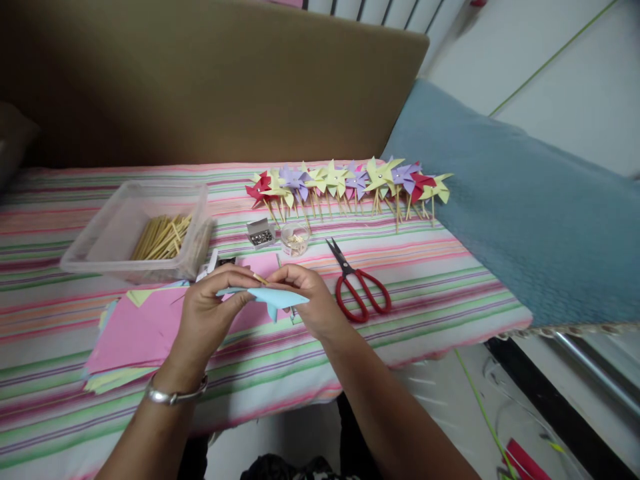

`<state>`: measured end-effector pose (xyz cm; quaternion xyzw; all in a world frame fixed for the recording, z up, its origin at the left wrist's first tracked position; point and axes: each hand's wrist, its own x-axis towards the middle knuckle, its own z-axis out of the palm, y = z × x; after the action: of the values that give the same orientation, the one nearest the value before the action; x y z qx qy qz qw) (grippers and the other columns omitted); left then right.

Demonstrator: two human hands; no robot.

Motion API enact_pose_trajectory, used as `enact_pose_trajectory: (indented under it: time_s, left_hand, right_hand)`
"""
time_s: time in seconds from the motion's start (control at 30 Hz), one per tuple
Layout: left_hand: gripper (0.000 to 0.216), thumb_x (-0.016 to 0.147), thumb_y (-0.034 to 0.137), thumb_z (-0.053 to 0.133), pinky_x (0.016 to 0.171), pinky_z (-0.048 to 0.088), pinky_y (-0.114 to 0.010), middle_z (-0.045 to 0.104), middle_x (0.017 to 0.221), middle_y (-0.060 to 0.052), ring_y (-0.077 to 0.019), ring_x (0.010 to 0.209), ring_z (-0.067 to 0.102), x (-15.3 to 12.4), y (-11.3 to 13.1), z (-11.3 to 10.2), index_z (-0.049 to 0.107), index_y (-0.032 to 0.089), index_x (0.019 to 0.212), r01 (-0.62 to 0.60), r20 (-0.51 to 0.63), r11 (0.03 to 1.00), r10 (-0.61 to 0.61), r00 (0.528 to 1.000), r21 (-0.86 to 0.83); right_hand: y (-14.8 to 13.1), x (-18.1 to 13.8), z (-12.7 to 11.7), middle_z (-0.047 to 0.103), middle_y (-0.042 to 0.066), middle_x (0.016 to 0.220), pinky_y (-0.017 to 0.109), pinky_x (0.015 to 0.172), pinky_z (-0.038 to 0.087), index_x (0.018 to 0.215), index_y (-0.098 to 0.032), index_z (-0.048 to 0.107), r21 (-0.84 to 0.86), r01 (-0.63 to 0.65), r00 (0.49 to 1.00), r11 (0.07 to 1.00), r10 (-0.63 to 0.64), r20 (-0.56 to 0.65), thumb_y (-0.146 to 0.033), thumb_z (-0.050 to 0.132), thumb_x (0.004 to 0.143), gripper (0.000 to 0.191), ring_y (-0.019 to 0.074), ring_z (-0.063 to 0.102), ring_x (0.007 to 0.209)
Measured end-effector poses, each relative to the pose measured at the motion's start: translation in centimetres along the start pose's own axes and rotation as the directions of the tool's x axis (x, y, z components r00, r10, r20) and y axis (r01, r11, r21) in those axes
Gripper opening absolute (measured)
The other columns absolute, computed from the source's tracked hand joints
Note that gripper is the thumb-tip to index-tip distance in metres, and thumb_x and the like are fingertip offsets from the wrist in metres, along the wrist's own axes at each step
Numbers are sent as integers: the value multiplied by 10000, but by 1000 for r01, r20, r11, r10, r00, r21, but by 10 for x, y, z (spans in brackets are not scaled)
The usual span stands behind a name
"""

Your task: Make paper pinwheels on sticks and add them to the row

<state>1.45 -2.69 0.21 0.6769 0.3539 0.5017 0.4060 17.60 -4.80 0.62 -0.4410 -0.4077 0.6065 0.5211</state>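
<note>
A light-blue paper pinwheel (277, 298) is held up above the table between both hands, its folded blades tilted and seen nearly edge-on. My left hand (217, 298) pinches its left side, thumb below and fingers over the top. From the right, the fingers of my right hand (303, 285) close on the pinwheel's back and edge. The tip of a wooden stick (260, 279) shows between the fingertips; the rest of it is hidden. Beneath the hands lies a pink paper sheet (250, 321). Red-handled scissors (357, 283) rest to the right of my right hand.
A clear plastic box (100, 260) holds wooden sticks (163, 237). Behind my hands stand a small box of metal pins (261, 233) and a round clear tub (295, 239). Finished pinwheels (335, 179) line the back. Coloured paper (137, 330) is stacked at left; cardboard (215, 83) rises behind.
</note>
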Motion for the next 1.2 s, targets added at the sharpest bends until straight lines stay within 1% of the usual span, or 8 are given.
enact_pose_trajectory:
  time_s: [0.17,0.33,0.53,0.7,0.83,0.97,1.2]
  left_hand:
    - [57,745,181,695,798,477,-336,694,823,-30,-187,821,632,0,1,0,721,228,764,9,11,1000,-9,1000,-7]
    - [46,742,191,700,852,466,-356,705,808,-26,-185,812,638,0,3,-1,720,228,758,26,2,1000,-26,1000,3]
    - [46,740,194,702,873,464,-365,710,801,-20,-181,802,641,0,3,-1,721,234,752,19,4,1000,-19,1000,4]
    - [46,735,194,708,918,448,-382,709,797,-16,-178,799,640,0,2,-1,722,235,753,19,0,1000,-19,1000,-2]
    - [62,736,188,707,893,462,-367,709,810,-15,-176,805,640,0,1,-2,724,241,763,24,4,1000,-24,1000,-7]
    - [52,737,199,705,921,450,-386,711,806,-17,-179,802,643,1,1,-1,726,242,757,26,2,1000,-26,1000,-4]
    - [39,731,205,710,877,468,-368,712,791,-19,-181,794,644,1,1,-2,726,238,743,24,4,1000,-24,1000,11]
  right_hand:
    - [0,-1,1,586,-32,569,192,427,321,665,-175,654,-2,12,1000,1000,-12,-6,-275,718,665,119,74,477,489]
    - [1,-1,2,588,-27,555,193,419,331,643,-181,651,6,23,1000,1000,-23,-15,-279,717,664,120,86,488,491]
    - [0,-2,4,575,-39,543,187,404,305,639,-183,641,3,12,1000,1000,-12,-28,-261,701,660,100,70,458,461]
    - [-1,-3,4,589,-38,575,191,429,333,654,-180,634,8,22,999,1000,-22,-24,-252,662,688,85,61,461,460]
    - [0,-4,5,595,-39,582,195,435,345,649,-180,632,15,23,999,1000,-23,-34,-234,656,676,65,58,457,452]
    - [0,-4,5,595,-40,579,200,436,351,655,-182,630,16,16,999,1000,-16,-43,-227,654,666,52,61,452,446]
    - [1,-2,4,583,-44,568,194,424,339,654,-182,635,17,25,999,1000,-24,-34,-252,667,663,77,56,443,437]
